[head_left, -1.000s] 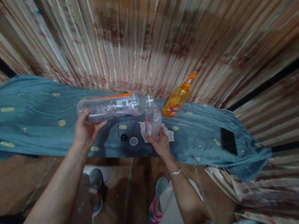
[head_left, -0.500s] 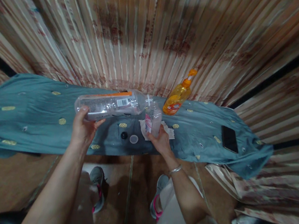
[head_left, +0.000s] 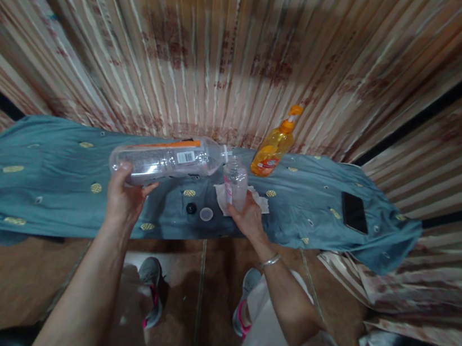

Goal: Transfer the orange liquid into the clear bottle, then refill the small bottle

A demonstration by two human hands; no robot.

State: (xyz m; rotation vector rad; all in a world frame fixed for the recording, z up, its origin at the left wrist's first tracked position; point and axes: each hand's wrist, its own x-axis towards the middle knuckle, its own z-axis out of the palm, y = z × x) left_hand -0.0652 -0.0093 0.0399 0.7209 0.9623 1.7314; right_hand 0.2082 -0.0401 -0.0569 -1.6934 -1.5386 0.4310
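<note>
My left hand [head_left: 126,196] is closed round the base end of a large clear plastic bottle [head_left: 164,160] with an orange-edged label. The bottle lies nearly level in the air, its neck pointing right. That neck meets the mouth of a small clear plastic bottle [head_left: 235,182] with a pink label, which my right hand [head_left: 246,215] grips low down. The small bottle stands tilted slightly left above a white tissue [head_left: 261,202]. Whether liquid passes between the two mouths I cannot make out. A black cap [head_left: 191,208] and a pale round cap [head_left: 206,214] lie on the cloth between my hands.
An orange pump bottle of dish soap [head_left: 268,154] stands behind my right hand. A black phone [head_left: 354,213] lies on the right part of the teal patterned cloth [head_left: 60,173]. Striped curtains [head_left: 213,51] hang right behind the bench and at both sides.
Both hands stay in nearly the same place. The large bottle has shifted slightly left and the small bottle's top leans a little more to the left.
</note>
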